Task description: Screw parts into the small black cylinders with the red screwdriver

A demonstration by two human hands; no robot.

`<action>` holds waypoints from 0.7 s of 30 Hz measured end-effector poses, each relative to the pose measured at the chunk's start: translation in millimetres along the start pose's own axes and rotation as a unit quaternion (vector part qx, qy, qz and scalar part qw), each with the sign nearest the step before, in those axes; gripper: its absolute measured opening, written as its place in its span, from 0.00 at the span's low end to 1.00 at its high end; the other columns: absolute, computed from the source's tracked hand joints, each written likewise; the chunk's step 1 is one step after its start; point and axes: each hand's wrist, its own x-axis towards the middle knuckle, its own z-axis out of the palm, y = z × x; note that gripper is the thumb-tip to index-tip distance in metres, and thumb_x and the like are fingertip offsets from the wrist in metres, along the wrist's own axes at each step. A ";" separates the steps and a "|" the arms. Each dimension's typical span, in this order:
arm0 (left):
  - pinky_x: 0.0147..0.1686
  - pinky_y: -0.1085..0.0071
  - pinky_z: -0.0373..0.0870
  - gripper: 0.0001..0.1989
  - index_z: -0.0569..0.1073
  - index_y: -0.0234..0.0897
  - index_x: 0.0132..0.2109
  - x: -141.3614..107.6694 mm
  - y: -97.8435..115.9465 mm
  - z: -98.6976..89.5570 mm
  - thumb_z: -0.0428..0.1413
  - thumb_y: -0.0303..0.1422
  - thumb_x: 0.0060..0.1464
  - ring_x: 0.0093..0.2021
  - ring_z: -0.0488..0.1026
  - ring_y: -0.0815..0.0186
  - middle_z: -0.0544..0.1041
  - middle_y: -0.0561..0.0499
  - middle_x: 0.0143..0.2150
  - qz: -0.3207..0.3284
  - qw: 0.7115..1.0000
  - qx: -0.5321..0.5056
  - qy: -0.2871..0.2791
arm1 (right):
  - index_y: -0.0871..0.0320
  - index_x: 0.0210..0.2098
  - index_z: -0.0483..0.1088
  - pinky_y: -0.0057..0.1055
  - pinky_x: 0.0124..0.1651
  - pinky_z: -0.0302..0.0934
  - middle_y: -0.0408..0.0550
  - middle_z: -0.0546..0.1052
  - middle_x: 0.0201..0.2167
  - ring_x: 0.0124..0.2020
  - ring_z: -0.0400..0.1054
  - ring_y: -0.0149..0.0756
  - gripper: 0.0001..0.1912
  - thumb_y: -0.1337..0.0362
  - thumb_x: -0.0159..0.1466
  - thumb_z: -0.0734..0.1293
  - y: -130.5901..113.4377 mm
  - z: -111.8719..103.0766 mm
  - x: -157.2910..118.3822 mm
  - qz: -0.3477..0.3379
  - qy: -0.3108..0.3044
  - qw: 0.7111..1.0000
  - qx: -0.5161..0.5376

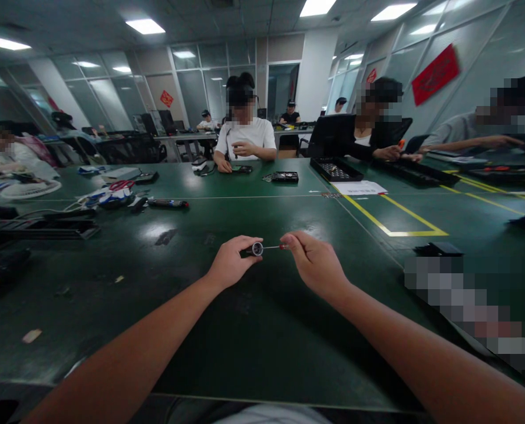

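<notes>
My left hand (232, 260) is closed around a small dark cylindrical part (257, 249) with a silvery round end that faces me. In my right hand (316, 262) is a thin screwdriver (271, 247), its red handle mostly hidden by my fingers. The shaft points left, and its tip reaches the side of the cylindrical part; whether it sits in a screw is too small to tell. Both hands are above the green tabletop (262, 330), near the middle of the view.
Left lie a dark pen-like tool (168, 203), red-handled scissors (121, 185) and a black tray (41, 228). A blurred-out object (465, 306) lies at right. Across the table a person in white (246, 138) works; a black parts tray (336, 170) and paper (360, 188) lie further right.
</notes>
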 end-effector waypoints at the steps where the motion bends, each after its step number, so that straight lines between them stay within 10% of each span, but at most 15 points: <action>1: 0.57 0.58 0.70 0.21 0.79 0.42 0.52 -0.1 -0.3 0.3 0.67 0.24 0.51 0.52 0.76 0.60 0.80 0.49 0.51 0.002 1.000 0.000 -0.001 | 0.55 0.44 0.74 0.34 0.33 0.60 0.46 0.79 0.29 0.28 0.72 0.38 0.16 0.57 0.73 0.57 -0.9 0.2 -0.4 -0.001 0.001 1.000 -0.001; 21: 0.58 0.56 0.70 0.20 0.78 0.42 0.53 -0.7 -2.5 -1.3 0.66 0.26 0.53 0.52 0.76 0.58 0.80 0.48 0.51 -0.002 1.000 0.001 -0.003 | 0.58 0.59 0.64 0.36 0.35 0.64 0.47 0.78 0.30 0.30 0.72 0.39 0.20 0.62 0.70 0.59 -7.0 1.1 -3.2 -0.023 -0.039 0.999 0.021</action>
